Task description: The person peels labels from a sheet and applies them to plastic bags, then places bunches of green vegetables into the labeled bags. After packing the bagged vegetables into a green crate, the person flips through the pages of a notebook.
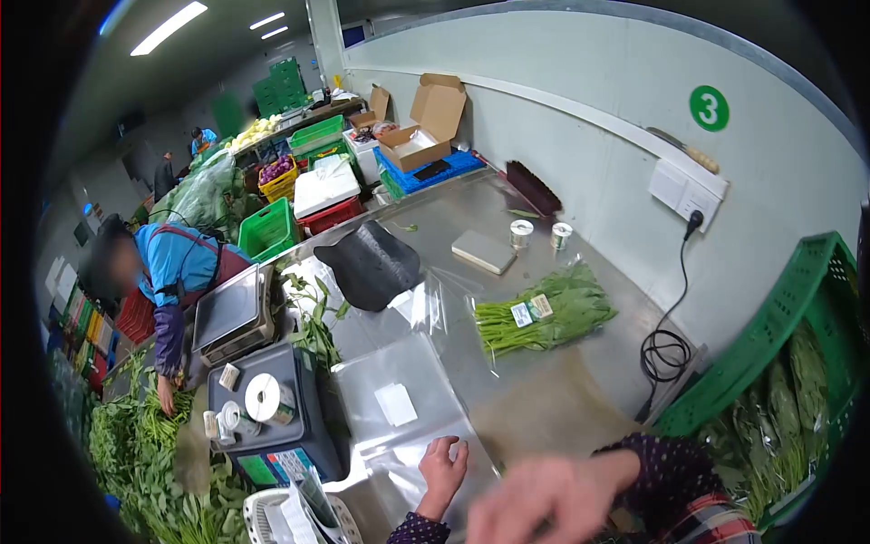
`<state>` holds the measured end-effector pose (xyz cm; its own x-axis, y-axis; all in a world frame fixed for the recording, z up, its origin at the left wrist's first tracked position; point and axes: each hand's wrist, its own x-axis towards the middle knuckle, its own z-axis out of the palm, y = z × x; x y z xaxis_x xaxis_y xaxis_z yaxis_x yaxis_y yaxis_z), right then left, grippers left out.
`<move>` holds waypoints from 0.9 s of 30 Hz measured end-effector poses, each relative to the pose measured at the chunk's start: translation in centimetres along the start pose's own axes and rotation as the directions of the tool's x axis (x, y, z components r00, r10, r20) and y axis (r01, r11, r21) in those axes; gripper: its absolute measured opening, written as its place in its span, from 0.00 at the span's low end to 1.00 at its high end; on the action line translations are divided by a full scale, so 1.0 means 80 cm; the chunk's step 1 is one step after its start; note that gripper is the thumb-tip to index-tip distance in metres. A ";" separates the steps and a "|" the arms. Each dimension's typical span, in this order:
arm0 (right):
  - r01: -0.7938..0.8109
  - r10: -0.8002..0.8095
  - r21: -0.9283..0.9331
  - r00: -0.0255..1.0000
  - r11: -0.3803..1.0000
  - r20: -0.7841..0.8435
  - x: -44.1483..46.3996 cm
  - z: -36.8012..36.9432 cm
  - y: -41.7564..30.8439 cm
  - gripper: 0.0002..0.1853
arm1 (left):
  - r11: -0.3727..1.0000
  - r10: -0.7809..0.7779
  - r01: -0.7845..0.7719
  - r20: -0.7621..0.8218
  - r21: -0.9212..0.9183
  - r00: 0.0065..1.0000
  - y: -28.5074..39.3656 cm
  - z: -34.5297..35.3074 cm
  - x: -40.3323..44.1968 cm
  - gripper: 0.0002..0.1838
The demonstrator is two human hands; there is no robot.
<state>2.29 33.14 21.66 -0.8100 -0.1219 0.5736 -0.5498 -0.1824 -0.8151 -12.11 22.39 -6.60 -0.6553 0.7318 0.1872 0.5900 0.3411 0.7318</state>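
Note:
My left hand (442, 474) is over the near edge of a stack of clear plastic bags (385, 358). Its fingers are loosely bent and apart, with nothing visible in them. A small white paper (395, 404) lies on the bags. Close to the camera, my right hand (544, 497) is smeared by motion; whether it holds anything does not show. Beyond it on the metal table (471, 381), a clear bag of leafy green vegetables (544, 313) lies flat with two labels on it.
Label rolls (270, 399) sit on a dark box (308, 435) at left, beside a scale (234, 304). Another person (186, 263) reaches into loose greens (136, 444). A green crate (761, 354) with bagged greens stands right, near a black cord (666, 349).

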 end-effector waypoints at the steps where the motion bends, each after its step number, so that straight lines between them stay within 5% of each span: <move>1: -0.270 0.263 -0.038 0.956 0.962 -0.126 0.000 -0.030 0.015 0.09 | 0.994 0.093 -0.093 -0.007 0.053 0.996 -0.019 0.006 0.008 0.13; 2: -0.496 0.453 -0.019 0.806 0.868 -0.382 -0.001 -0.071 0.047 0.11 | 0.978 0.184 -0.182 -0.012 0.100 0.983 -0.033 0.016 0.016 0.14; 5: -0.707 0.463 -0.011 0.474 0.707 -0.749 -0.039 -0.262 0.159 0.19 | 0.976 0.207 -0.202 -0.061 0.078 0.976 -0.036 0.045 0.034 0.22; 8: -0.845 0.169 -0.385 0.469 0.372 -0.867 -0.094 -0.444 0.232 0.27 | 0.938 0.263 -0.264 0.036 0.223 0.964 -0.064 0.068 0.021 0.29; 9: -0.868 0.111 -0.423 0.462 0.261 -0.880 -0.104 -0.498 0.251 0.30 | 0.943 0.237 -0.244 0.056 0.226 0.970 -0.067 0.071 0.019 0.34; 10: -0.864 0.117 -0.427 0.469 0.268 -0.875 -0.109 -0.540 0.269 0.30 | 0.976 0.185 -0.185 0.005 0.117 0.983 -0.055 0.071 0.016 0.28; 12: -0.875 0.002 -0.471 0.474 -0.110 -0.881 -0.109 -0.612 0.300 0.32 | 0.977 0.147 -0.152 0.044 0.148 0.988 -0.047 0.068 0.020 0.29; 15: -0.824 0.023 -0.412 0.438 -0.390 -0.899 -0.117 -0.678 0.349 0.36 | 0.981 0.120 -0.132 0.095 0.141 0.988 -0.043 0.064 0.025 0.29; 16: -0.908 0.257 -0.314 0.244 -0.278 -0.935 -0.108 -0.686 0.341 0.42 | 0.980 0.094 -0.110 0.100 0.166 0.991 -0.040 0.062 0.027 0.29; 19: -0.913 0.416 -0.286 0.148 -0.292 -0.897 -0.087 -0.684 0.325 0.43 | 0.985 0.067 -0.090 0.154 0.148 0.986 -0.033 0.056 0.031 0.30; 21: -0.940 0.351 -0.270 0.186 -0.210 -0.918 -0.093 -0.687 0.330 0.42 | 0.986 0.067 -0.088 0.148 0.143 0.987 -0.034 0.058 0.028 0.30; 24: -0.927 0.296 -0.289 0.353 0.237 -0.888 -0.115 -0.684 0.332 0.41 | 0.984 0.098 -0.112 0.109 0.135 0.989 -0.038 0.060 0.031 0.30; 26: -0.935 0.276 -0.277 0.333 0.221 -0.902 -0.090 -0.657 0.308 0.36 | 0.987 0.113 -0.123 0.095 0.103 0.989 -0.042 0.062 0.024 0.31; 27: -0.896 0.196 -0.432 0.445 0.106 -0.874 -0.060 -0.622 0.278 0.33 | 0.992 0.091 -0.098 0.095 0.078 0.991 -0.042 0.063 0.024 0.31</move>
<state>-16.24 78.23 -3.23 -0.6463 0.7627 0.0247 0.5791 0.5113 -0.6350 -13.02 25.62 -11.99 -0.5513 0.8123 0.1901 0.6866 0.3124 0.6565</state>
